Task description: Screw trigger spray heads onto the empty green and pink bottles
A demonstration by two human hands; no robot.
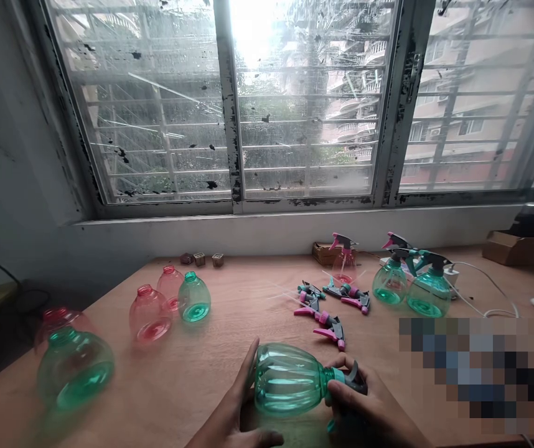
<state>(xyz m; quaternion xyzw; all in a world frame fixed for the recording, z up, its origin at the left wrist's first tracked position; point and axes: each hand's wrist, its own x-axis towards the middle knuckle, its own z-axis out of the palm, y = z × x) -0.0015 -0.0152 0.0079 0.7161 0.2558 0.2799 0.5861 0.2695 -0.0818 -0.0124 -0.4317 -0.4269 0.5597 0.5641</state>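
A ribbed green plastic spray bottle (pixel 288 381) lies on its side in front of me, its base to the left. My left hand (pixel 236 404) cups that base. My right hand (pixel 365 410) wraps the neck, around a teal collar and a grey trigger spray head (pixel 353 378) seated on the bottle. The fingers hide part of the head, so I cannot tell whether the collar is fully screwed down. Several loose grey and pink trigger heads (pixel 320 311) lie on the wooden table (pixel 178 392) beyond my hands.
Empty pink and green bottles (pixel 149 313) stand to the left, and assembled spray bottles (pixel 428 287) stand at the back right. Small pots (pixel 199 259) and a cardboard box (pixel 523 249) sit by a barred window (pixel 229 99). A pixelated patch (pixel 467 373) covers the right.
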